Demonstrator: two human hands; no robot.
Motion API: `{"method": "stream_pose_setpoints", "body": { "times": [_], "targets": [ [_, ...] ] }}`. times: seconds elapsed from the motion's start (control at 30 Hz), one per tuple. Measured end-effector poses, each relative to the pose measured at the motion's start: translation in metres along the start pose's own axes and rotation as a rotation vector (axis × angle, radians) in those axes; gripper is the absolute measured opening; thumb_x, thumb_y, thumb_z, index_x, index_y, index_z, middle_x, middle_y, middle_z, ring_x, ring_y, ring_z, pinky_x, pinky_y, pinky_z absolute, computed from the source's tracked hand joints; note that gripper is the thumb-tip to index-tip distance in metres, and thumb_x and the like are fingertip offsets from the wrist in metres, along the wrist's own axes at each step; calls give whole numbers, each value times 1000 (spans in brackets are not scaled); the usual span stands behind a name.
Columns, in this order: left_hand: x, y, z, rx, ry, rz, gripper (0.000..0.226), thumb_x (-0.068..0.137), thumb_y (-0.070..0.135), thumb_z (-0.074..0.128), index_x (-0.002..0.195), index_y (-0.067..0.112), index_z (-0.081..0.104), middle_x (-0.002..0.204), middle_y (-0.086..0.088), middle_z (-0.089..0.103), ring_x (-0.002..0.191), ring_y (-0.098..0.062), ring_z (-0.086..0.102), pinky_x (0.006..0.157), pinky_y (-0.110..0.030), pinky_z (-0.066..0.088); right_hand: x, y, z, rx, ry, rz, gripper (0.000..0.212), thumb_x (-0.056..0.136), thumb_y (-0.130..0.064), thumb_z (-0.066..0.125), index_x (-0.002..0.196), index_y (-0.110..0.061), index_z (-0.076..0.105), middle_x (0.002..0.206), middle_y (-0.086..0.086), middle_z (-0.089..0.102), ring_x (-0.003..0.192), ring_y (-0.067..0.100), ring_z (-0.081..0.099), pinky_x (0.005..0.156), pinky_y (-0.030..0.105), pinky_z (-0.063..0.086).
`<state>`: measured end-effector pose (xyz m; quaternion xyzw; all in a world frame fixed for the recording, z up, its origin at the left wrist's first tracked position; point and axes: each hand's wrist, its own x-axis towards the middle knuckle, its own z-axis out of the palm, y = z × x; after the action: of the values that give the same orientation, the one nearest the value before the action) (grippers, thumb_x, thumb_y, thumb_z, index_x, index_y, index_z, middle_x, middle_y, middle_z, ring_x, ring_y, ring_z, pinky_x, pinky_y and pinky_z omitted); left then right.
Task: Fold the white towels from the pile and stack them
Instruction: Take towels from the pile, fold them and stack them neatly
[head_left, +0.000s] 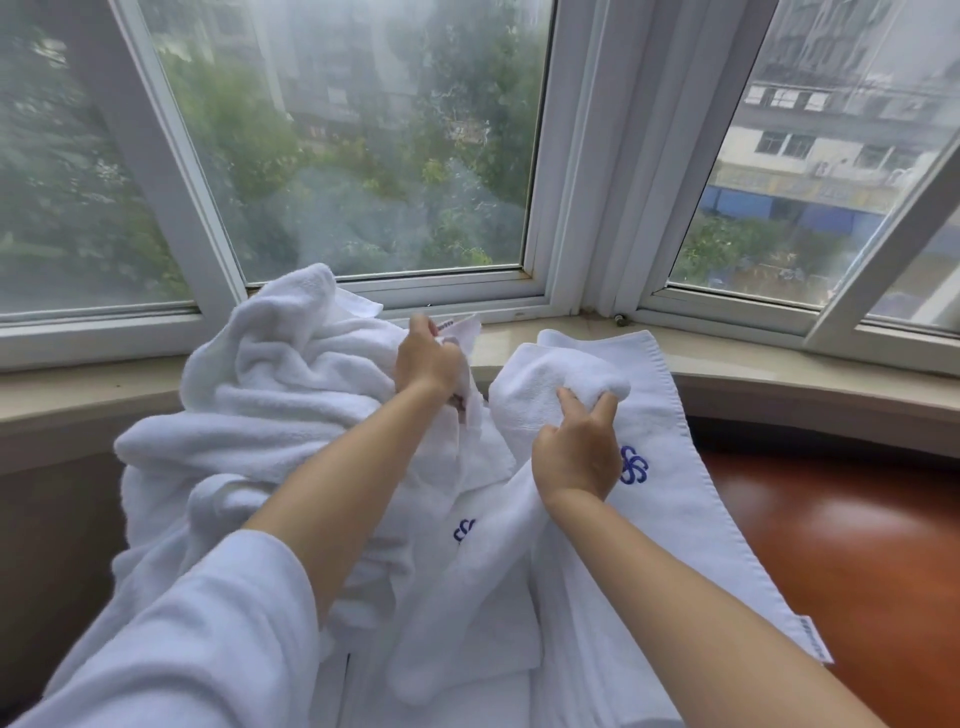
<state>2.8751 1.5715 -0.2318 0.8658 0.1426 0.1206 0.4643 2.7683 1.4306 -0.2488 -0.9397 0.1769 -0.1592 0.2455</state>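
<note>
Head view: left hand (427, 358) pinching labelled towel corner (462, 328), right hand (576, 452) clutching bunched towel (550, 384) beside pile (270, 384); advisably locate matching corners, shake flat before folding.

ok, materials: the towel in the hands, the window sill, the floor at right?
Towel: looks like cotton terry, matte looped pile, stitched hem, blue embroidered logo.
Sill: beige, smooth, faint sheen; stone or a lookalike, can't tell.
Floor: reddish-brown, glossy reflections; probably lacquered wood or laminate.
</note>
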Motion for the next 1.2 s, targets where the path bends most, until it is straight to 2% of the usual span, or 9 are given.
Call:
{"method": "stream_pose_setpoints", "body": {
  "times": [0.23,0.4,0.6,0.73,0.8,0.87,0.97,1.07,1.2],
  "targets": [
    [18,47,-46,-260,21,291,17,87,7,49,92,21,57,89,-3,61,79,-23,54,66,-25,39,-6,-2,2,-12,-18,-14,56,90,-2,45,140,-25,48,129,8,36,93,30,57,58,28,30],
    [46,13,-109,-21,442,395,22,97,8,47,112,2,61,115,-23,54,97,-35,58,82,-27,40,-4,-8,7,-12,-35,-22,56,88,-5,46,141,-25,47,129,9,35,95,31,56,59,28,31],
    [35,-58,-115,840,-14,33,40,95,10,36,129,20,54,132,-11,49,121,-33,46,103,-49,35,-4,-20,22,12,-82,-41,56,87,-5,46,140,-22,46,128,10,35,99,30,54,61,28,35],
    [41,-58,-115,759,-181,-225,50,92,21,29,139,18,45,144,-9,40,135,-33,33,109,-66,15,-6,-28,31,22,-111,-53,55,86,-4,46,139,-22,47,126,11,36,98,31,54,59,29,32],
    [50,-46,-119,582,-120,-303,54,92,34,27,138,14,47,146,-11,39,137,-33,30,111,-66,9,-4,-28,32,21,-99,-55,55,85,-3,47,137,-22,50,126,13,37,95,32,54,58,29,31],
    [53,-33,-115,495,52,-150,54,90,46,28,124,18,61,137,-11,47,131,-32,36,111,-64,9,-2,-26,31,27,-86,-42,55,84,-3,47,137,-21,50,127,13,36,92,34,55,58,29,32],
    [38,-19,-95,572,213,339,39,88,46,51,111,19,69,129,-4,55,123,-25,44,112,-52,13,-1,-27,27,53,-75,-17,58,84,-6,48,140,-22,46,130,14,35,89,35,56,59,30,33],
    [15,-13,-71,596,-34,653,30,90,32,56,113,17,68,126,-3,59,121,-26,48,112,-40,23,-4,-29,21,81,-61,-24,59,84,-6,49,140,-23,46,132,14,34,88,36,57,59,30,33],
    [-17,-10,-50,896,-341,825,25,89,25,50,104,16,68,113,-3,65,115,-26,51,105,-34,29,-12,-33,1,144,-20,-58,60,80,-4,50,137,-22,50,130,15,35,86,37,57,58,31,35]
  ]
}}
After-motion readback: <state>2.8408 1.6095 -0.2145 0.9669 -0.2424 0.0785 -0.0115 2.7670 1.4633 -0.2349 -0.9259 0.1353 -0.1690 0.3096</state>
